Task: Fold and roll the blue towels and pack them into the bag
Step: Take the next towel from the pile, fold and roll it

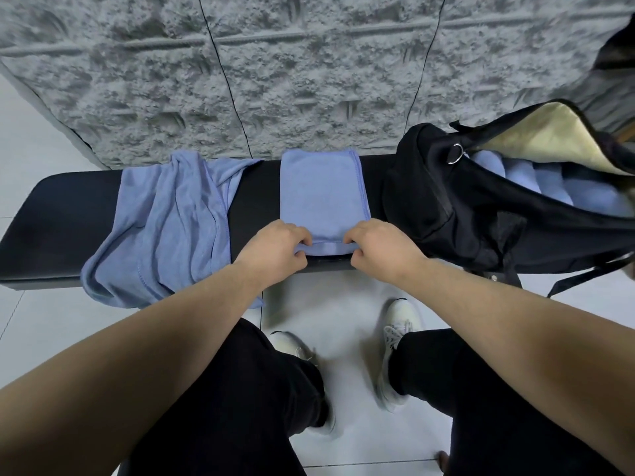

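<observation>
Blue terry folded towel (323, 194) lies as a long strip on the black bench (62, 228); left hand (275, 250) and right hand (381, 250) pinch its rolled near edge.

folded towel (323, 190): blue cloth, matt, fine soft nap; stitched hem along the edges
loose towels (165, 228): same blue cloth, matt, lying in creases; hem stitching shows
bench (62, 214): black padded top, smooth, slight sheen
bag (446, 207): black woven fabric, matt; cream lining (543, 135), smooth cloth
ring (456, 154): bright metal, shiny, on the bag
rolled towels (563, 187): blue cloth inside the bag, soft and matt
wall (275, 73): grey panels, rough, pitted stone-like face
floor (330, 310): pale tiles, smooth, glossy
trousers (240, 400): black cloth, matt
shoes (400, 324): white, material unclear from blur
</observation>
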Action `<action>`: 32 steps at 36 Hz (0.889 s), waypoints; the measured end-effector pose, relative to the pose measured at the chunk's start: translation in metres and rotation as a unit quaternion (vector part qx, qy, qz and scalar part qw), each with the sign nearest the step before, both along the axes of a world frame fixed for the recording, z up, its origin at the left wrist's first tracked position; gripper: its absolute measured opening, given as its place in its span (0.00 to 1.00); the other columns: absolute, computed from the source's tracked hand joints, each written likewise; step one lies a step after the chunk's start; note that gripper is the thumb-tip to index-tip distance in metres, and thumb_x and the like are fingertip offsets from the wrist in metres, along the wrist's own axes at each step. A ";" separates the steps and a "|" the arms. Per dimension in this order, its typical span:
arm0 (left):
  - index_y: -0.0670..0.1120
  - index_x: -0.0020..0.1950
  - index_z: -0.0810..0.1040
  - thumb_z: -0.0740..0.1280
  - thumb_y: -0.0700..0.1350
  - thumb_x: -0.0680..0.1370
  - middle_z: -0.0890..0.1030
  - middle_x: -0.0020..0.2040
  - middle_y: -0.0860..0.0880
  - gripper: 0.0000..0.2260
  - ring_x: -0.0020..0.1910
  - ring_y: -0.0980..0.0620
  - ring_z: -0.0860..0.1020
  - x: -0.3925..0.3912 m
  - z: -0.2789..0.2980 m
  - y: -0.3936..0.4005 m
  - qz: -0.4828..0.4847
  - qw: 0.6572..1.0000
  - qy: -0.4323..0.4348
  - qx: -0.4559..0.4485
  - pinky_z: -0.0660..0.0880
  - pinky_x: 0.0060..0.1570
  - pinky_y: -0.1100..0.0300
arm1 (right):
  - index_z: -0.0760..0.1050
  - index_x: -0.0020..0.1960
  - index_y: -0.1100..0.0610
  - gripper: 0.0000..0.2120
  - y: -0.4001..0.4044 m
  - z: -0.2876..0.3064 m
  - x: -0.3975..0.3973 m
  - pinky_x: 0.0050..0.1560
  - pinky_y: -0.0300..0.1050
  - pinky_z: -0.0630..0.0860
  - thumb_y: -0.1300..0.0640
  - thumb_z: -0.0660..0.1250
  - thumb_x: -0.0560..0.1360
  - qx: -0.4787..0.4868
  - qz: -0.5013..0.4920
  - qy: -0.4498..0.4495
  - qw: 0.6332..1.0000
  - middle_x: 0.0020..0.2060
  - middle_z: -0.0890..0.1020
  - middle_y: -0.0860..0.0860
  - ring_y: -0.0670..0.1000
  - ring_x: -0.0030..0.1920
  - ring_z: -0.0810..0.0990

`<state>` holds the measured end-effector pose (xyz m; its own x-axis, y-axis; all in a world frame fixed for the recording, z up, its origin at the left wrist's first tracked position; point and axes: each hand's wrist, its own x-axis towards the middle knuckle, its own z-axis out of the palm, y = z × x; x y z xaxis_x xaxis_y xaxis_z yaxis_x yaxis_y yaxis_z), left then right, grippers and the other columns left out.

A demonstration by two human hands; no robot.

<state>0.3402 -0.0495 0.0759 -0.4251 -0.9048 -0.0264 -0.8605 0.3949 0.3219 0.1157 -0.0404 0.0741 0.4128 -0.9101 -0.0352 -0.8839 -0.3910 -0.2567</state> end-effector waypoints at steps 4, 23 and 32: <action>0.47 0.54 0.81 0.65 0.42 0.75 0.81 0.44 0.52 0.10 0.46 0.52 0.73 -0.003 0.002 0.003 0.027 0.998 0.035 0.045 0.70 0.43 0.60 | 0.78 0.55 0.54 0.14 0.003 0.002 -0.002 0.47 0.40 0.64 0.61 0.60 0.72 0.028 -0.016 -0.016 0.999 0.51 0.79 0.49 0.52 0.53 0.74; 0.49 0.62 0.79 0.60 0.42 0.80 0.77 0.58 0.49 0.14 0.58 0.45 0.73 -0.003 -0.004 -0.006 0.046 0.998 0.024 0.044 0.66 0.60 0.54 | 0.73 0.53 0.50 0.09 -0.011 0.002 -0.007 0.42 0.45 0.73 0.60 0.61 0.75 0.117 -0.099 -0.103 0.983 0.45 0.77 0.46 0.51 0.45 0.74; 0.48 0.57 0.80 0.63 0.40 0.80 0.75 0.55 0.50 0.10 0.51 0.48 0.70 -0.002 -0.004 -0.010 0.018 0.999 0.036 -0.029 0.62 0.51 0.59 | 0.79 0.57 0.54 0.14 -0.012 0.003 -0.005 0.54 0.48 0.66 0.65 0.59 0.76 -0.013 -0.032 -0.011 0.999 0.52 0.78 0.51 0.55 0.52 0.71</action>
